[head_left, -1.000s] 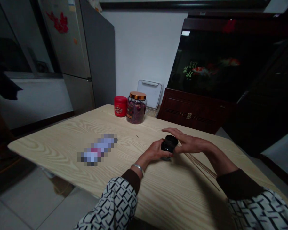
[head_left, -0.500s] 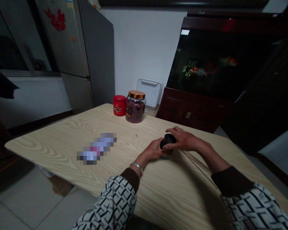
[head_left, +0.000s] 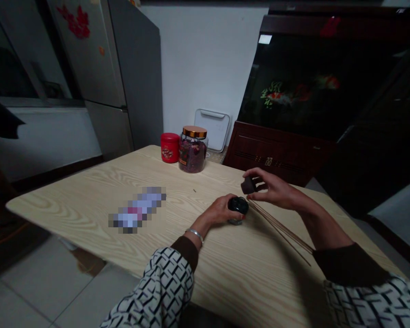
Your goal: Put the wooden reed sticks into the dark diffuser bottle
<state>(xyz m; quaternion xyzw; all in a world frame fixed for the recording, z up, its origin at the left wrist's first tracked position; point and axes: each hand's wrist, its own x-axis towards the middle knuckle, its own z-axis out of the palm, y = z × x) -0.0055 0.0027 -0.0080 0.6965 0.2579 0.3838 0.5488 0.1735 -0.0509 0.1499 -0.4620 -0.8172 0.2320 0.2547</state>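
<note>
Fingers of my left hand [head_left: 222, 208] are wrapped round a small dark bottle [head_left: 238, 206] that stands on the table, its black top part facing up. Off to the right and a little higher, my right hand [head_left: 269, 187] grips a black cap [head_left: 248, 185] between thumb and fingers, apart from the bottle. Several thin brown sticks [head_left: 280, 224] lie on the wood beneath my right wrist, with one end close to the bottle. The bottle's lower side is partly hidden by my left fingers.
A pale wood table [head_left: 99, 191] bears a blurred-out flat item [head_left: 136, 210] on the left. At the back stand a red canister [head_left: 170, 148] and a glass jar [head_left: 192, 152] of dried flowers. Behind are a fridge [head_left: 136, 73] and a fish tank [head_left: 294, 82].
My right hand has lifted the black cap off the bottle and moved it up and to the right. The left hand stays on the bottle.
</note>
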